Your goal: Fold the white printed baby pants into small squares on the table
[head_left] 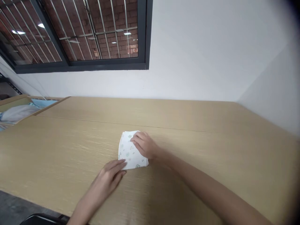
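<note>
A small white folded cloth (131, 154) printed with little green and grey motifs lies flat on the wooden table, roughly square, its layered edges showing at the left and lower right. My left hand (110, 176) rests at its lower left corner, fingers stretched out with their tips on the cloth and the thumb apart on the tabletop. Over the upper right part is my right hand (145, 145), fingers bent and drawn together with the thumb against the cloth's surface. That hand and its wrist hide the cloth's upper right corner.
The wooden tabletop (70, 147) has a seam running across behind the cloth. At the far left stands an open wooden bin (50, 107) with white and light blue fabric (21, 112). A black chair (43, 219) is at the lower left. A white wall and barred window (103, 64) rise behind.
</note>
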### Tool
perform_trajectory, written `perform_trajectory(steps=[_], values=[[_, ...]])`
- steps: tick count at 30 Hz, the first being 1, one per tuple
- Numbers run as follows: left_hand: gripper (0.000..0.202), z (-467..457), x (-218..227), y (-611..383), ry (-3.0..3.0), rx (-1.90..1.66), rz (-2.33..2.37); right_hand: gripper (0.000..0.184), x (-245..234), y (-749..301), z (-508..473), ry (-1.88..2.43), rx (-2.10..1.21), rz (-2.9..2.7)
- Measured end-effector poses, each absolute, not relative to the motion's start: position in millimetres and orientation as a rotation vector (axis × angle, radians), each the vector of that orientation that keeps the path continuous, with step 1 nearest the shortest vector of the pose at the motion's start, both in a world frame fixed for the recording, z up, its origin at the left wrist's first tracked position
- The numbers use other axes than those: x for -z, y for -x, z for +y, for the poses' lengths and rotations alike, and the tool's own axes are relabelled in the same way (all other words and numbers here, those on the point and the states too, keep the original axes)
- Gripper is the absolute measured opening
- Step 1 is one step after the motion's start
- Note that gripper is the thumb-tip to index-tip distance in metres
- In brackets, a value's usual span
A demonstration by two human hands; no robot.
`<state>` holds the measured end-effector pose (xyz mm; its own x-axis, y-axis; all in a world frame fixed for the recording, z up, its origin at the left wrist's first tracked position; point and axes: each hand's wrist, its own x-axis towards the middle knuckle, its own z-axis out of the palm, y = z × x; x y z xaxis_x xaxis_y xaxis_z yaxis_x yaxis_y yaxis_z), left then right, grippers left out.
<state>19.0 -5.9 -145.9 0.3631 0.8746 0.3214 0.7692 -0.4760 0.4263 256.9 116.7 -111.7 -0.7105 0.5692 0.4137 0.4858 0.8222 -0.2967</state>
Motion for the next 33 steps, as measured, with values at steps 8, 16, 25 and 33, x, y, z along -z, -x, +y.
perform_trajectory(steps=[8,16,25,33], values=[[0.028,15,125,-14,-2.335,-0.598,1.374,0.045,112,-301,54,0.741,-0.416,-2.699],[0.038,51,101,-24,-2.145,-0.658,1.491,0.028,115,-287,77,0.995,-0.631,-2.358],[0.029,121,108,-46,-2.31,-0.705,1.926,0.021,138,-249,146,1.304,-0.538,-1.886],[0.031,138,135,-57,-2.508,-0.498,2.143,0.023,158,-241,160,1.378,-0.38,-1.869]])
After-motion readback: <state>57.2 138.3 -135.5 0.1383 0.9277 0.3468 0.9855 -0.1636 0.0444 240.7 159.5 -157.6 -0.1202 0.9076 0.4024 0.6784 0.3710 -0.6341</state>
